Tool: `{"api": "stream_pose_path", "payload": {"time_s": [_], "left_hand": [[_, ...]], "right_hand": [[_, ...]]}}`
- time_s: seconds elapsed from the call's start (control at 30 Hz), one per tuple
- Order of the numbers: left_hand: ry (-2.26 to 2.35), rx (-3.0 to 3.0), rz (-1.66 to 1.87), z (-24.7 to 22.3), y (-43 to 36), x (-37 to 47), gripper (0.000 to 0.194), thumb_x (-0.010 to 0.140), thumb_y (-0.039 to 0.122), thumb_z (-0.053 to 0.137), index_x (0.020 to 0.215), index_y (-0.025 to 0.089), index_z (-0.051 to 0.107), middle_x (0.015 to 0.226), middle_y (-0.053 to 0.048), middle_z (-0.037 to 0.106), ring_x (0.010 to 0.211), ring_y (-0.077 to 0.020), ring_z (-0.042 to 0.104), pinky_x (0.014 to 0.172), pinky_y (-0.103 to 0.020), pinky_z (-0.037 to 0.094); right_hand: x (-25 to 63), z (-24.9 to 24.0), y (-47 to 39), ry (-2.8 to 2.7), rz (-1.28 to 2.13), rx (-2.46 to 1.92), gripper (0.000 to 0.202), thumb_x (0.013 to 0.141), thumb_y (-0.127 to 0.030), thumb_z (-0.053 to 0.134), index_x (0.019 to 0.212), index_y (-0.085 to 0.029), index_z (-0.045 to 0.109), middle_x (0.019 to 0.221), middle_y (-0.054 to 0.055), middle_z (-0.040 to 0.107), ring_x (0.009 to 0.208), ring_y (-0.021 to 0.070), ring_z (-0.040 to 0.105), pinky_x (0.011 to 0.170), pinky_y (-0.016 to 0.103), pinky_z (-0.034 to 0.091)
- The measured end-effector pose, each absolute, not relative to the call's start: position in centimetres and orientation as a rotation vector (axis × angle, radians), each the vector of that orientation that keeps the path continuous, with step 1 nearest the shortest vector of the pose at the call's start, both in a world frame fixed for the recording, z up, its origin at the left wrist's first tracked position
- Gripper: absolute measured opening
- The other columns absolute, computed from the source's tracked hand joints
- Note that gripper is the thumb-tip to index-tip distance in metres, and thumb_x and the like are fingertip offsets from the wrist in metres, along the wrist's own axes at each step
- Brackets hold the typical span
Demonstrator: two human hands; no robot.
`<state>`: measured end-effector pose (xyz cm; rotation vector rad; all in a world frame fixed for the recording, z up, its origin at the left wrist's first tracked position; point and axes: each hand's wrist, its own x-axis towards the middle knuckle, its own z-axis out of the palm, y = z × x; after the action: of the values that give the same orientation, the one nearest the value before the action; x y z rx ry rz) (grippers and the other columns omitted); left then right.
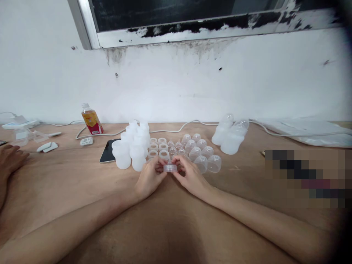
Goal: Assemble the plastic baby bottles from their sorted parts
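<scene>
My left hand (150,176) and my right hand (189,176) meet at the middle of the table, pinching a translucent bottle collar ring (170,168) between their fingertips. A clear nipple tip seems to rise above it, but I cannot tell whether it is fitted in. Just beyond my hands lie several white collar rings (163,146) and several clear silicone nipples (172,150). White baby bottle bodies (123,158) stand in rows left of the rings. To the right sit clear dome caps (214,163) in rows.
Two capped baby bottles (231,142) stand back right, near a plastic sheet (302,132). A drink bottle (91,119), a phone (107,152) and white cable run along the left and back. Another person's hand (12,157) rests at far left. The right side is partly pixelated.
</scene>
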<state>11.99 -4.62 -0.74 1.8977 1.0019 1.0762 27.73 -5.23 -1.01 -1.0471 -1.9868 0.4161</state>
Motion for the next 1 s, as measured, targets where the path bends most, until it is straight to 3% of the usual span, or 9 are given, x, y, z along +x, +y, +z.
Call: {"api": "stream_pose_path", "payload": {"time_s": [0.4, 0.5, 0.7, 0.8, 1.0], "left_hand": [[1.253, 2.401, 0.839, -0.3, -5.3, 12.0, 0.011, 0.068, 0.011, 0.045, 0.076, 0.019, 0.041, 0.071, 0.000, 0.057, 0.063, -0.0146, 0.054, 0.055, -0.024, 0.041], [1.205, 2.376, 0.864, -0.4, -5.1, 12.0, 0.009, 0.070, 0.012, 0.044, 0.074, 0.019, 0.040, 0.070, 0.000, 0.056, 0.063, -0.0142, 0.054, 0.057, -0.024, 0.042], [0.930, 2.023, 1.009, -0.3, -5.0, 11.7, 0.008, 0.078, 0.020, 0.043, 0.086, 0.018, 0.040, 0.075, -0.001, 0.059, 0.069, -0.0123, 0.059, 0.063, -0.022, 0.046], [0.878, 1.993, 1.026, -0.2, -5.3, 11.6, 0.017, 0.080, 0.029, 0.043, 0.094, 0.018, 0.041, 0.081, -0.003, 0.061, 0.070, -0.0128, 0.060, 0.063, -0.023, 0.047], [0.910, 2.039, 0.982, -0.1, -5.4, 11.6, 0.021, 0.083, 0.033, 0.039, 0.095, 0.018, 0.046, 0.075, -0.002, 0.061, 0.061, -0.0110, 0.058, 0.057, -0.021, 0.047]], "right_hand": [[27.6, -1.0, -5.8, -1.989, 0.409, -1.088, 0.020, 0.065, -0.004, 0.044, 0.078, -0.019, 0.042, 0.067, -0.003, 0.047, 0.059, 0.0088, 0.045, 0.056, 0.021, 0.038], [27.6, -1.0, -5.8, -2.011, 0.439, -1.079, 0.020, 0.064, -0.003, 0.043, 0.076, -0.019, 0.041, 0.063, -0.004, 0.045, 0.054, 0.0080, 0.043, 0.053, 0.020, 0.036], [27.7, -0.5, -5.9, -1.930, 0.512, -1.080, 0.015, 0.072, -0.014, 0.047, 0.085, -0.020, 0.042, 0.065, -0.004, 0.048, 0.053, 0.0087, 0.048, 0.051, 0.020, 0.039], [28.0, -0.3, -6.1, -2.014, 0.581, -1.056, 0.015, 0.079, -0.022, 0.043, 0.093, -0.021, 0.037, 0.058, -0.005, 0.048, 0.048, 0.0097, 0.048, 0.049, 0.021, 0.039], [28.1, -0.5, -6.2, -2.058, 0.553, -1.061, 0.012, 0.085, -0.026, 0.036, 0.095, -0.019, 0.036, 0.061, -0.002, 0.053, 0.050, 0.0113, 0.051, 0.051, 0.023, 0.040]]}}
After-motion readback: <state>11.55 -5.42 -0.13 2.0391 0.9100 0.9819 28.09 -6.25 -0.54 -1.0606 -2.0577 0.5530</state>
